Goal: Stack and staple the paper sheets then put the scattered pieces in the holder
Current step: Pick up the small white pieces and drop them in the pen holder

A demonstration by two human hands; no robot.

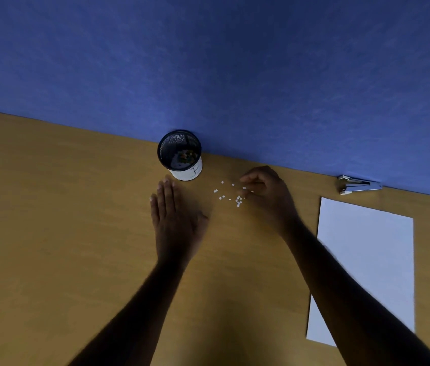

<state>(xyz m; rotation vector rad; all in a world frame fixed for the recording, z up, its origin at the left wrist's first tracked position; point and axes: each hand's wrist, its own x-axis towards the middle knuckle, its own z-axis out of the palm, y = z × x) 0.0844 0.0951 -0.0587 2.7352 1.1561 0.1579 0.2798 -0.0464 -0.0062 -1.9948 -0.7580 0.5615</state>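
Head view of a wooden desk [50,233] against a blue wall [235,62]. A black mesh holder [179,154] stands at the wall edge; small coloured bits lie inside it, too dim to identify. Just right of the holder, small white round pieces [231,196] lie scattered on the desk. The right hand [264,194], further right of the holder, has curled fingers over the pieces, thumb and forefinger drawn together; whether a piece is pinched between them cannot be told. The left hand [174,215], just in front of the holder, is flat with straight fingers, palm down, holding nothing; whether it touches the desk is unclear. Well right of the holder lies the white paper stack [372,260], its near left corner hidden by the right forearm; any staple is not discernible. A metal stapler [359,184] lies against the wall beyond the stack.
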